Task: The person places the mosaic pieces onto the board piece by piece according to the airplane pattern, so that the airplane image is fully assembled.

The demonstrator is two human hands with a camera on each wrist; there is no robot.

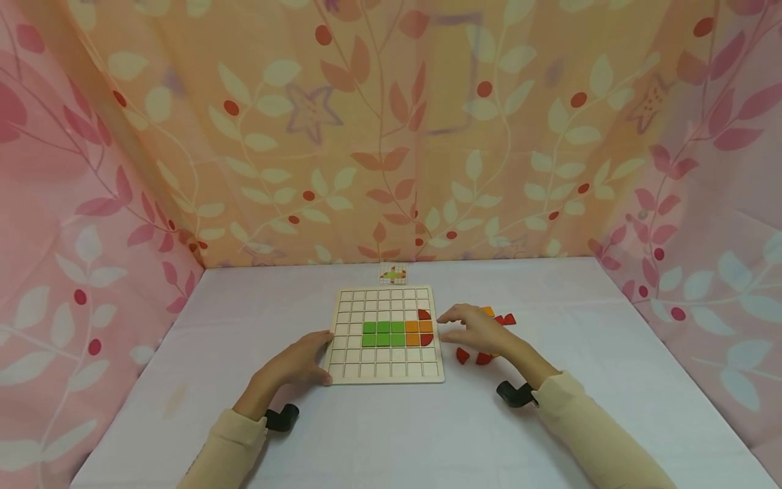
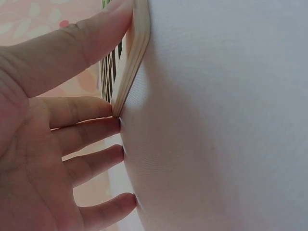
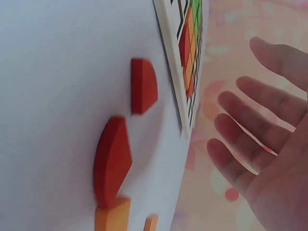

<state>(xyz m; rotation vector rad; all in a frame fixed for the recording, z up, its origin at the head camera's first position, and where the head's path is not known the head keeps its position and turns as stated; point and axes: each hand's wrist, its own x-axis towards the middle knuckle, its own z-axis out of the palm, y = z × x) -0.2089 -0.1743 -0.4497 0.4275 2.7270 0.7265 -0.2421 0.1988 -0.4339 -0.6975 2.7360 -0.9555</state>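
A pale wooden grid board point(image 1: 379, 371) lies on the table in the head view. Green square tiles point(image 1: 383, 327) fill part of its middle rows, with orange square tiles point(image 1: 412, 327) to their right. Red rounded pieces sit at the right edge, one above point(image 1: 424, 315) and one below. My left hand point(image 1: 299, 360) touches the board's left side, thumb at the near corner and fingers extended along the edge. Just right of the board hovers my right hand point(image 1: 479, 331), fingers spread and holding nothing. Below it, a red piece point(image 3: 143, 86) lies close to the board's edge.
More loose red pieces point(image 3: 113, 159) and orange pieces point(image 3: 111, 215) lie around and under the right hand. Behind the board is a small pattern card point(image 1: 393, 274). Patterned curtains point(image 1: 391, 136) enclose the white table point(image 1: 391, 435) at the back and sides.
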